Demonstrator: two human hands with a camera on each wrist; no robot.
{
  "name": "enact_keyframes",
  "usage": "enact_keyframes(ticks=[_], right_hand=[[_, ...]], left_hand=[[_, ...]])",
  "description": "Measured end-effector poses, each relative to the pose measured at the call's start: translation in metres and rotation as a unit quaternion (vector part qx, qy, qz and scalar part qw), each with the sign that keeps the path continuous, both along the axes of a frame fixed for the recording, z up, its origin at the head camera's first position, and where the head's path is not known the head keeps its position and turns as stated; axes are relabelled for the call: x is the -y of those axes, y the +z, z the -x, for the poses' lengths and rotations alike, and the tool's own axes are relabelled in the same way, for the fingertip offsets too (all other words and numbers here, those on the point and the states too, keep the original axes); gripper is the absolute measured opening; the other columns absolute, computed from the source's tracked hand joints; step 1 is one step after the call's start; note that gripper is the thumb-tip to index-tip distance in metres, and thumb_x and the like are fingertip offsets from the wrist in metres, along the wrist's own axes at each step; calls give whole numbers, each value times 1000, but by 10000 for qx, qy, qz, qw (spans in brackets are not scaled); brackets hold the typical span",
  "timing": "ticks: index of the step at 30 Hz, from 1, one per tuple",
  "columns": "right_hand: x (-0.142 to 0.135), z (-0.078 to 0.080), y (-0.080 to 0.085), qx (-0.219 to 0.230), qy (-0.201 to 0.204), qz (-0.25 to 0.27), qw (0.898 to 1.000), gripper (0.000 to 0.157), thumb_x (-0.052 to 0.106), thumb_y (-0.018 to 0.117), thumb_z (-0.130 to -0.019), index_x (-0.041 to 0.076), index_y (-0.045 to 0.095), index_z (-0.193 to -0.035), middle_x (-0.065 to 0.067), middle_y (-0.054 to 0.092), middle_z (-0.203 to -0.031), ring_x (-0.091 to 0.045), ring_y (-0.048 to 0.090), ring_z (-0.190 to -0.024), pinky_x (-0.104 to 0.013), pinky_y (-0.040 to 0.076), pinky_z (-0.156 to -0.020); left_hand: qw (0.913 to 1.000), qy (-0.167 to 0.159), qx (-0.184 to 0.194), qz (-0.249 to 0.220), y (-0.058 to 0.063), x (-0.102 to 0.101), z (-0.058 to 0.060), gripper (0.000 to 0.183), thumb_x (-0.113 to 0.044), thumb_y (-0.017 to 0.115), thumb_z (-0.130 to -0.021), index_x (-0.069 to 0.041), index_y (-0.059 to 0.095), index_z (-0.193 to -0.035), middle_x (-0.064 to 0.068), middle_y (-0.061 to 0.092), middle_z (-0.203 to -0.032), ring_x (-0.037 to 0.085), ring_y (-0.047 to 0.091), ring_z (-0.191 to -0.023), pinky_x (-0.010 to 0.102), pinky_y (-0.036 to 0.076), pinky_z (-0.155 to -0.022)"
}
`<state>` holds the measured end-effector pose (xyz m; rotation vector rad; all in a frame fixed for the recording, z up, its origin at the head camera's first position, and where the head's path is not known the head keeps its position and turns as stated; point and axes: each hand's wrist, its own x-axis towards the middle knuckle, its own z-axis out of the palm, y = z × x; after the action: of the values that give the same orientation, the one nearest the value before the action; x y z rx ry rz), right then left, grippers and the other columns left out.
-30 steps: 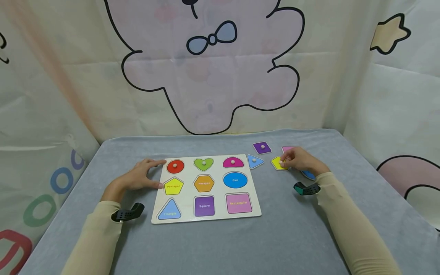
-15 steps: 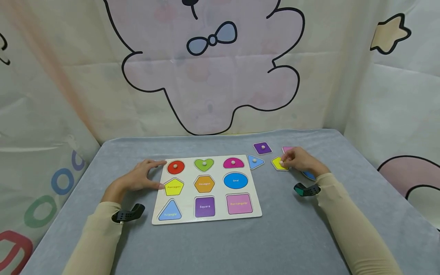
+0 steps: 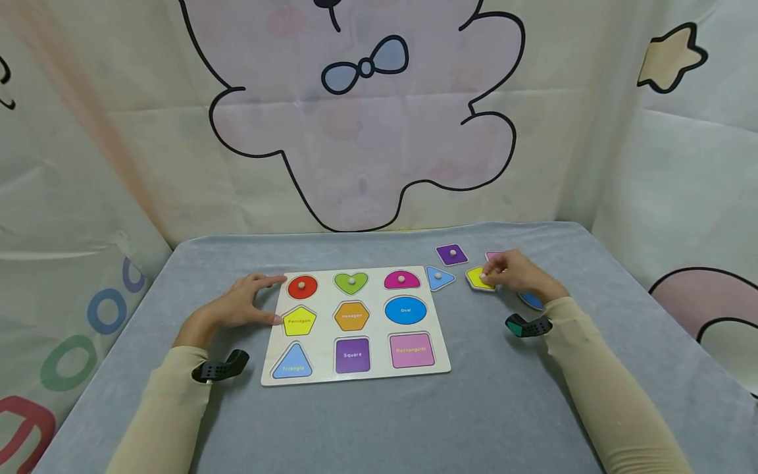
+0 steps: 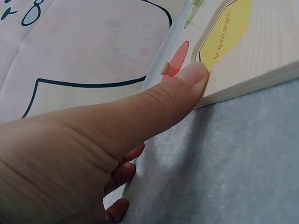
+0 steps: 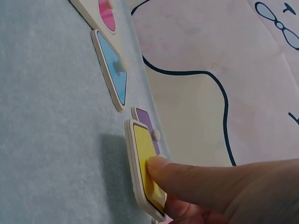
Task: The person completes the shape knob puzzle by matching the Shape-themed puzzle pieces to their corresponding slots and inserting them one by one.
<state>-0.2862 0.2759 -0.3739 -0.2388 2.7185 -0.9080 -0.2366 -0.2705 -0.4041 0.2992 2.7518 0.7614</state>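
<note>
A white wooden shape-puzzle board (image 3: 379, 361) lies on the cloth-covered table. My left hand (image 3: 233, 306) touches its left edge, fingers spread, the thumb on the rim beside the printed pentagon recess (image 4: 229, 32). My right hand (image 3: 520, 273) pinches a yellow pentagon puzzle piece (image 5: 144, 149) by its knob, which the fingers hide. That piece is tilted just above the cloth, with its shadow beneath. Red circle (image 3: 303, 287), green heart (image 3: 349, 284) and magenta half-circle (image 3: 403, 280) pieces with knobs sit in the board's top row.
Between board and right hand lies a blue triangle piece (image 3: 438, 278). A purple piece (image 3: 452, 255) is behind it. Partly hidden by the right hand are a pink piece (image 3: 491, 255) and a blue piece (image 3: 531, 301). A printed curtain (image 3: 367, 164) stands behind the table.
My right hand has risen slightly, and the yellow pentagon piece has come up with it, tilting a little. The left hand and the board stay in place.
</note>
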Motion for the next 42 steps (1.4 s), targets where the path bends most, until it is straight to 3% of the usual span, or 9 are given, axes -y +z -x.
enact_keyframes(ticks=[15,31,42], right_hand=[[11,-4,6,-288,129,-16,9995,19,15,72,-93,-2,70,-101,-12,62,-97,-24,49,-89,-28,42,-68],[28,-10,3,-614,634,128,9960,17,14,75,-91,-2,70,-95,-4,55,-78,-20,50,-80,-25,39,-60],[50,-4,6,-522,992,68,9937,14,16,76,-90,3,71,-94,-4,57,-80,-21,52,-84,-26,43,-66]], left_hand=[[10000,37,34,76,0,0,0,96,-42,85,-78,-16,38,-157,28,32,-154,49,29,-136,74,35,-108],[10000,8,36,59,-1,-3,1,96,-41,85,-78,-16,37,-157,27,33,-153,48,29,-137,72,36,-109],[9999,20,73,90,4,-1,-1,96,-40,85,-79,-15,36,-158,29,30,-155,49,27,-137,73,34,-110]])
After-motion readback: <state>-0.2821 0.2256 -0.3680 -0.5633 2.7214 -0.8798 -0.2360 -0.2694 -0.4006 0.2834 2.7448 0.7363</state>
